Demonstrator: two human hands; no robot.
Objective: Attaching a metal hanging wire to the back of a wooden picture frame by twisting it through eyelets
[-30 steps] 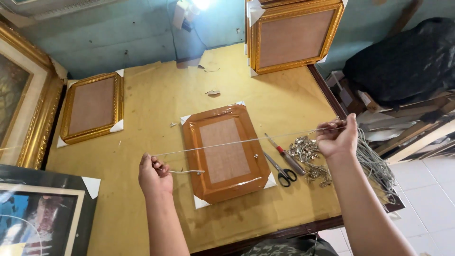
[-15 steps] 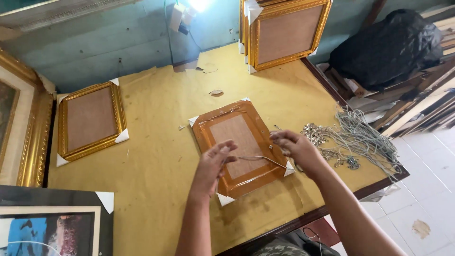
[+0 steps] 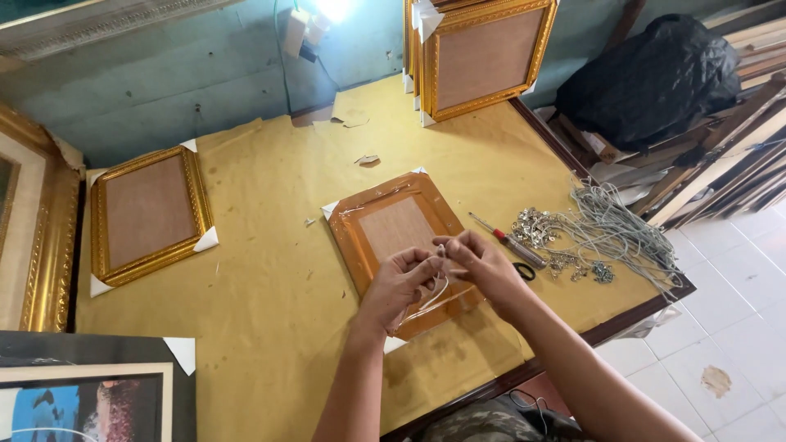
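Got both my left hand (image 3: 399,286) and right hand (image 3: 483,266) pinched together on this thin hanging wire (image 3: 434,296) over the wrapped picture frame (image 3: 403,245), and honestly it could slip loose if my grip eases.

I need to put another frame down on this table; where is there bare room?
Bare paper lies between the gold frame at left and the orange frame under both hands, and beyond it toward the wall. The right edge is crowded: screwdriver, metal hooks, tangled cord.
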